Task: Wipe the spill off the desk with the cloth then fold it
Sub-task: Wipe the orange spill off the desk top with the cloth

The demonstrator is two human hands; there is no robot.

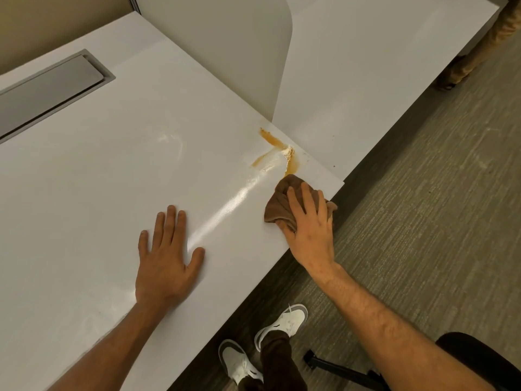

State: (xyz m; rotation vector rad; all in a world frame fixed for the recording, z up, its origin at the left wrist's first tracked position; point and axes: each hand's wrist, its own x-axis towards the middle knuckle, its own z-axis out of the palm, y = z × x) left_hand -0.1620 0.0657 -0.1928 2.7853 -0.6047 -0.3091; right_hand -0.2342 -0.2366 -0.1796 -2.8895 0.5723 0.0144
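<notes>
The right hand grips a bunched brown cloth near the table's front edge, just below the orange spill (streaked toward the right corner). The left hand lies flat and empty on the table.

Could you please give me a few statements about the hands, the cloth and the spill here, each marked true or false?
1. The right hand presses the brown cloth on the desk. True.
2. The left hand holds a second cloth. False: it lies flat and empty on the desk.
3. The spill is fully wiped away. False: orange-brown streaks remain just beyond the cloth.
4. The cloth is neatly folded. False: it is bunched under the hand.
5. The spill lies near the desk's edge, by the divider panel. True.
</notes>
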